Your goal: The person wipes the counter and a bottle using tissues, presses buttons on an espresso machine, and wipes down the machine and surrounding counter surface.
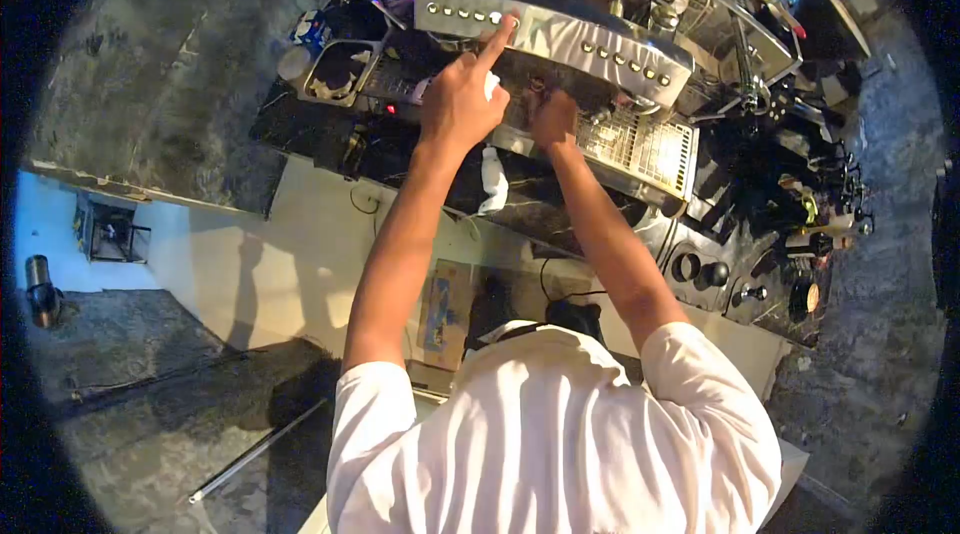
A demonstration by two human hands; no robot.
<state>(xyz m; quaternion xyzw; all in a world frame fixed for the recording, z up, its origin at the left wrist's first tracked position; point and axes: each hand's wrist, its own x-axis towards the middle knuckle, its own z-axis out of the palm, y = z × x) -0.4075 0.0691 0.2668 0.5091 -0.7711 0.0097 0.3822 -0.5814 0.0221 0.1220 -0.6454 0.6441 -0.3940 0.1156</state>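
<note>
Ahead of me spans one long, shiny silver metal espresso-machine panel, six round buttons on its right half. My left hand touches it, index outstretched, other fingers curled; my shadowed right hand is below. I can't tell what either grips.

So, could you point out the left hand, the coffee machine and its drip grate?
Left hand (461,110), head view: back of the hand.
Coffee machine (556,37), head view: front panel.
Drip grate (652,149), head view: its bare slats.
</note>
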